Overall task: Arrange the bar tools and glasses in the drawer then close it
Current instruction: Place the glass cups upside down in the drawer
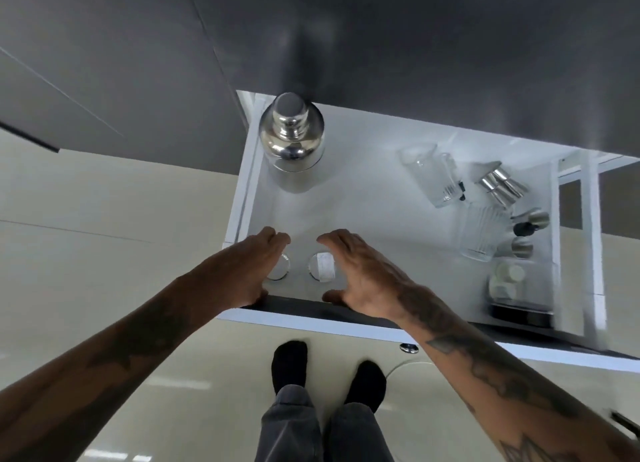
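Head view: both hands, left (258,265) and right (356,274), spread open and empty beside two small glasses (322,265) at the drawer's (346,311) six o'clock edge, likely positioning them.

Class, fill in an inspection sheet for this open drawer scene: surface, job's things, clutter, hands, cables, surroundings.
Surface: white drawer pulled open, floor mostly bare in the middle.
Job's things: steel shaker upright at back left; two small glasses near the front; clear glasses, jigger and small tools crowded along the right side.
Clutter: nothing seen.
Hands: left hand and right hand open, hovering by the small glasses.
Cables: nothing seen.
Surroundings: dark cabinet front, pale glossy floor.
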A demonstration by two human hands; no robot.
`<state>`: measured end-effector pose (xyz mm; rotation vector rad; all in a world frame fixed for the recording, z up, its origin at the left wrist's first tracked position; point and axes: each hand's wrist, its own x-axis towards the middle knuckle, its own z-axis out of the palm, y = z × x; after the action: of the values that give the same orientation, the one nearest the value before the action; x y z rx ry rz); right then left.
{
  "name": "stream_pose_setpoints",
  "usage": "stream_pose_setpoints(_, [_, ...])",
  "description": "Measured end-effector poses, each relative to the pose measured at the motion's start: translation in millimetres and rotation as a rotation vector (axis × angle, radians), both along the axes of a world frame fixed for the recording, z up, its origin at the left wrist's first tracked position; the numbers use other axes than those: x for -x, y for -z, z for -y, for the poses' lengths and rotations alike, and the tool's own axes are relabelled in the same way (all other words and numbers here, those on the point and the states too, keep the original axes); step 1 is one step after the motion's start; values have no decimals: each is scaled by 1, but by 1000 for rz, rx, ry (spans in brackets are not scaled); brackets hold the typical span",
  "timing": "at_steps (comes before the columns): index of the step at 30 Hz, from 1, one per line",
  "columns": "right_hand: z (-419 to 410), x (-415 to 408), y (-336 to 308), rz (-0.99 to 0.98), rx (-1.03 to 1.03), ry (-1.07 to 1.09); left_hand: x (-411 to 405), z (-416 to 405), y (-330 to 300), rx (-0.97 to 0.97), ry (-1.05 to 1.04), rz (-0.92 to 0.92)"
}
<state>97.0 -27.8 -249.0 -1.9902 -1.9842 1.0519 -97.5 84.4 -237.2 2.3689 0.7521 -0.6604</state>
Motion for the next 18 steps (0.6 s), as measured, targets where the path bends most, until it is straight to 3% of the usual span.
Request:
stream_pose_setpoints(4, [17,-42,-12,-46,-48,161,-21,-19,-49,36,-8,-36])
stream_pose_setpoints(7, [39,-92,-12,72,-187,402,-64,-26,-72,-210,70,234])
stream_pose_setpoints(11, [65,-154,-9,269,-194,661,-151,-19,-57,-337,224,516])
stream_pose_setpoints(14, [83,-172,-4,336,-184,618,-218,-3,-28,-370,331,612])
stream_pose_setpoints(18, [108,-186,17,569,-202,285,-277,17,15,-372,431,493])
